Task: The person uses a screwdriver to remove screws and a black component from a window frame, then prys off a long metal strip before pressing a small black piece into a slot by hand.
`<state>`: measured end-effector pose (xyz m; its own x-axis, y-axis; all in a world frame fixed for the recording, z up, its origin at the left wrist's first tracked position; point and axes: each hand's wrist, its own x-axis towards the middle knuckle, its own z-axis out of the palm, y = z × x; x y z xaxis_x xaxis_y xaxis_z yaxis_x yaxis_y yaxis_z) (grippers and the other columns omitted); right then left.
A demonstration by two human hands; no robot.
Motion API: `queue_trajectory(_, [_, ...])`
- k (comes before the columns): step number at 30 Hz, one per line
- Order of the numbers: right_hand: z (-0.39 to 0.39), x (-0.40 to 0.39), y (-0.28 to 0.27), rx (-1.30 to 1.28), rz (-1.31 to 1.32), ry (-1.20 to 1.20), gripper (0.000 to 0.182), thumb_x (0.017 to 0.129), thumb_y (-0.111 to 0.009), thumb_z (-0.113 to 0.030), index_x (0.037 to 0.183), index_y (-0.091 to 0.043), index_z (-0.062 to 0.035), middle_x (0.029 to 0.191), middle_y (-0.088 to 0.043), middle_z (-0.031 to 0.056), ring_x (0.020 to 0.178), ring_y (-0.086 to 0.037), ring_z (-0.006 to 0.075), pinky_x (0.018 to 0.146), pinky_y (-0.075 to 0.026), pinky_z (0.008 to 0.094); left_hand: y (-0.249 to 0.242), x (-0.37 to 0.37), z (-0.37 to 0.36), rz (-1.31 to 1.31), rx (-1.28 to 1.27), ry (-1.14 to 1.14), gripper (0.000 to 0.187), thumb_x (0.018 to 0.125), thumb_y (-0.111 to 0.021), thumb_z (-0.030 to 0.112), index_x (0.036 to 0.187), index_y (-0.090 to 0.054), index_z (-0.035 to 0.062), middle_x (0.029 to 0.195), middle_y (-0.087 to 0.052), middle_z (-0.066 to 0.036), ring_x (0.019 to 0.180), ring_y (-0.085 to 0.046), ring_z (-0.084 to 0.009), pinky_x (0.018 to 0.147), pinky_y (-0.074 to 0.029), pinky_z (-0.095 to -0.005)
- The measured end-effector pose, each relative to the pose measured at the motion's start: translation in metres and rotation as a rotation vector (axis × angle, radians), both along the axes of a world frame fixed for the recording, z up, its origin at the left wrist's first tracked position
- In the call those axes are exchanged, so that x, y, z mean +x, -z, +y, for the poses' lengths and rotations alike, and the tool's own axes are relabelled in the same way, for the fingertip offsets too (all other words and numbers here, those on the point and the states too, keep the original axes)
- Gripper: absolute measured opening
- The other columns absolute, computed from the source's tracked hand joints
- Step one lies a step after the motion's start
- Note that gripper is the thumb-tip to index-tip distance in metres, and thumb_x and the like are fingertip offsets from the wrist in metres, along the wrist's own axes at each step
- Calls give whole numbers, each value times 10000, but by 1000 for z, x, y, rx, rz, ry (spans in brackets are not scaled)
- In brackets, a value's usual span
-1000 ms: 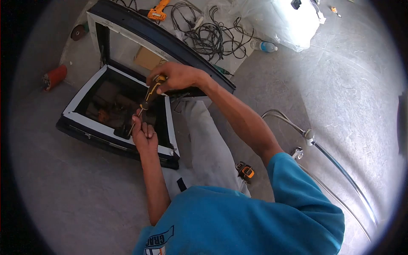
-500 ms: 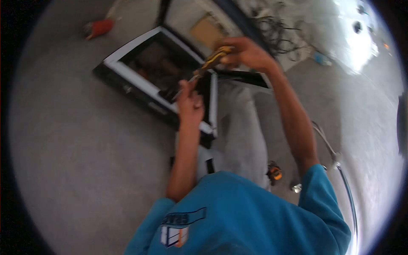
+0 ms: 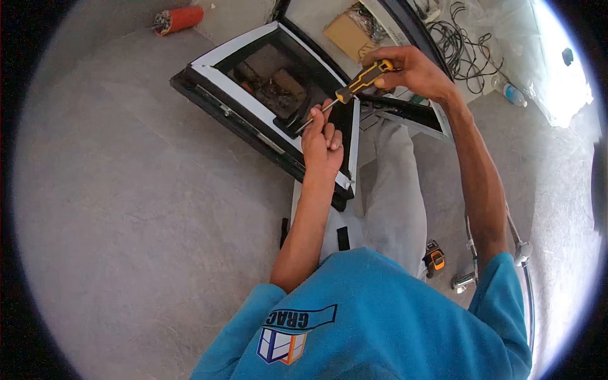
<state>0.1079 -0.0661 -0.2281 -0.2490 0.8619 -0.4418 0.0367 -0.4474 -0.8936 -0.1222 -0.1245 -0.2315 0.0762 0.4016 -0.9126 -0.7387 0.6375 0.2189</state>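
Observation:
In my right hand [image 3: 405, 71] is a yellow-and-black screwdriver [image 3: 363, 82], its handle gripped by my fingers and its shaft pointing down to the left. My left hand [image 3: 323, 140] is closed around the shaft near the tip, with thumb and forefinger pinching it. Below both hands lies a tilted window sash [image 3: 237, 132] with a white inner border, black outer edge and dark glass. The screwdriver tip reaches a black handle [image 3: 288, 121] on the sash's near side; the exact contact point is hidden by my fingers.
A red cylindrical object [image 3: 180, 19] lies on the grey floor at upper left. Beyond the sash are cardboard [image 3: 348, 38] and black cables [image 3: 461, 47]. A plastic bottle [image 3: 510, 94] lies at right. An orange-and-black tool [image 3: 434, 258] and a hose [image 3: 527, 297] are beside my leg.
The view has shifted, so the sash and hands appear farther right and sharper. My hands stay on the screwdriver at the black handle.

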Motion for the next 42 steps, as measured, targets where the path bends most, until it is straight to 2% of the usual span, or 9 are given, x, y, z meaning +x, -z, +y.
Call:
queue_trajectory(10, [7,-5,-11,-571,-384,-232,366,857,-611,-264,1094,-602,14,842,-625,47,693,-586,136,627,-481,270,-4,4,2,141,-68,126,313,896,-548,385,910,-560,73,866,-656,-47,429,-323,-64,371,-273,-208])
queue_trajectory(13, [-4,-3,0,-5,7,21,373,757,-673,-54,1114,-585,9,938,-628,52,831,-585,130,718,-481,265,-4,5,5,110,-39,87,303,907,-535,376,922,-553,74,910,-649,-61,441,-330,-64,374,-276,-205])
queue_trajectory(17, [2,0,1,-94,66,-13,388,731,-691,-52,1100,-590,10,931,-630,40,802,-586,119,672,-487,253,0,-2,1,34,20,52,260,930,-505,346,964,-531,90,1019,-632,-77,449,-334,-62,374,-284,-202])
queue_trajectory(20, [2,5,-3,-203,-65,-197,361,767,-667,-92,1103,-586,14,904,-629,60,691,-591,104,576,-477,260,-3,-1,4,-17,7,-12,228,941,-486,326,978,-520,104,1091,-617,-81,434,-329,-59,366,-295,-200])
queue_trajectory(23, [-3,-7,1,-374,-259,-25,476,899,-531,-453,777,-610,0,472,-460,19,351,-387,77,342,-302,251,-1,-4,0,-70,47,-12,226,933,-502,327,954,-524,102,1126,-609,-80,437,-320,-54,365,-283,-204])
queue_trajectory(28, [0,-16,-13,-490,-388,-163,418,862,-605,-413,888,-628,4,543,-515,25,444,-464,82,397,-356,247,-5,-4,-5,-20,51,52,235,942,-474,329,964,-515,99,1130,-602,-92,411,-321,-55,354,-309,-195])
queue_trajectory(32, [-11,-7,9,280,-266,-129,457,755,-726,-224,1145,-571,-43,895,-597,14,762,-538,90,595,-438,255,-7,3,2,55,6,28,240,933,-488,334,950,-497,95,1097,-610,-91,416,-315,-60,358,-294,-205])
queue_trajectory(34, [-1,-5,-5,-260,-103,-207,465,750,-716,-194,1163,-570,-37,903,-609,19,740,-540,91,574,-438,252,-6,2,0,52,-5,10,259,946,-478,329,948,-512,73,1115,-606,-143,414,-296,-59,355,-277,-198])
queue_trajectory(42, [15,-17,-10,-406,-257,-161,411,854,-613,-276,1180,-563,-32,666,-594,33,445,-496,80,352,-351,239,-7,-8,-1,-29,-7,38,220,947,-471,310,957,-516,95,1112,-609,-74,428,-311,-66,374,-279,-200])
